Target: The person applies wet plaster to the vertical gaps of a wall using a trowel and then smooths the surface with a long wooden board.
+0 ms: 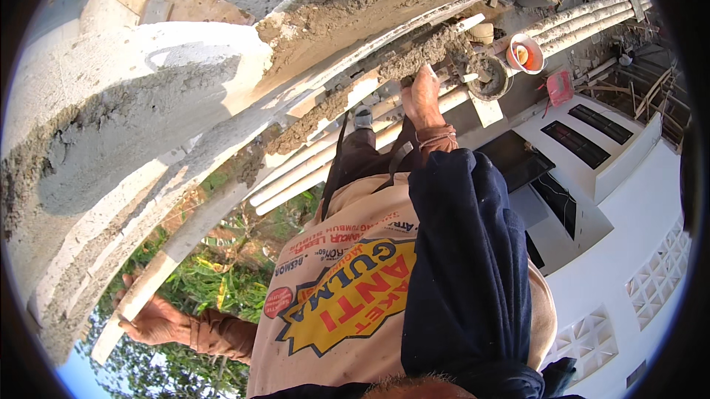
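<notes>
A long, straight screed board [170, 251] runs slantwise along the underside edge of a curved plastered ledge [177, 103], with wet mortar [318, 122] heaped along its upper stretch. My left hand [154, 319] is wrapped around the board near its lower left end. Farther up, my right hand [423, 99] grips the board's edge beside the thickest mortar; some of its fingers are hidden behind the board. Fresh grey mortar also coats part of the ledge above.
Several pale poles [584, 23] run beneath me, with my shoe [362, 116] over them. A dark bucket [489, 79] of mortar and a whitish bucket [510, 53] stand right of my right hand. A red chair [560, 88] and a white building [636, 199] lie beyond; plants grow below left.
</notes>
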`<state>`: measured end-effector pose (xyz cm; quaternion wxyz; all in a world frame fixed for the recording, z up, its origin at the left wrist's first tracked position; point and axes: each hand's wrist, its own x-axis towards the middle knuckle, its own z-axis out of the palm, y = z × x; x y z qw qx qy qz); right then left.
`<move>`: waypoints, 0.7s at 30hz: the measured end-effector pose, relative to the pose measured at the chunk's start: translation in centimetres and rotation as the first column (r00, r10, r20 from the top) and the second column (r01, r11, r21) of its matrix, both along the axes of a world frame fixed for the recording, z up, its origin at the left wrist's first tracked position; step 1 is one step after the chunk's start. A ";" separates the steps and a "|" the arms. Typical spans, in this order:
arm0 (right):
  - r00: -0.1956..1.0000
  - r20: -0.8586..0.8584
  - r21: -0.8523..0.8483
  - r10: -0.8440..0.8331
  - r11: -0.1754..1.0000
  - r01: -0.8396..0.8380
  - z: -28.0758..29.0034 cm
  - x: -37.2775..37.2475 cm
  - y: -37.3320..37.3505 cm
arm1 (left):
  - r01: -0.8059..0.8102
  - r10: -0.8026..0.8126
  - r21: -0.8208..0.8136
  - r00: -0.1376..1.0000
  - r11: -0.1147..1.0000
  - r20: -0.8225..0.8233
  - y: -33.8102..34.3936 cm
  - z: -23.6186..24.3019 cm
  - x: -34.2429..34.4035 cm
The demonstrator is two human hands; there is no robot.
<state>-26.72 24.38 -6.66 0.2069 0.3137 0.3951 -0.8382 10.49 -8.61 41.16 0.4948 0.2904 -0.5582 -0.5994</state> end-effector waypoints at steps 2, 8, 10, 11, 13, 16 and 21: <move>0.994 0.112 -0.072 0.019 0.997 -0.011 -3.0 2.3 -1.0 | 0.057 -0.052 -0.165 0.998 0.985 0.031 -0.1 1.9 0.0; 0.920 0.387 -0.203 0.058 0.979 0.024 -11.2 4.0 -2.3 | 0.499 -0.434 -0.343 0.865 0.795 0.252 1.7 4.1 -7.8; 0.932 0.360 -0.214 0.031 0.976 0.050 -12.5 2.8 -2.1 | 0.586 -0.499 -0.276 0.802 0.762 0.328 4.2 2.9 -12.6; 0.942 0.337 -0.213 0.004 0.974 0.072 -13.7 1.7 -1.8 | 0.610 -0.511 -0.223 0.774 0.761 0.374 5.1 1.3 -15.0; 0.966 -0.219 -0.054 0.141 0.986 -0.157 -22.0 1.8 0.1 | 0.627 -0.570 -0.099 0.753 0.772 0.328 9.3 -4.6 -21.8; 0.934 0.347 -0.085 0.084 0.995 -0.057 -26.4 0.5 2.8 | 0.633 -0.568 -0.114 0.749 0.766 0.343 17.6 -19.8 -31.8; 0.851 0.526 -0.090 -0.012 0.994 0.069 -17.1 5.3 3.4 | 0.734 -0.642 0.025 0.576 0.679 0.506 27.1 -42.3 -38.7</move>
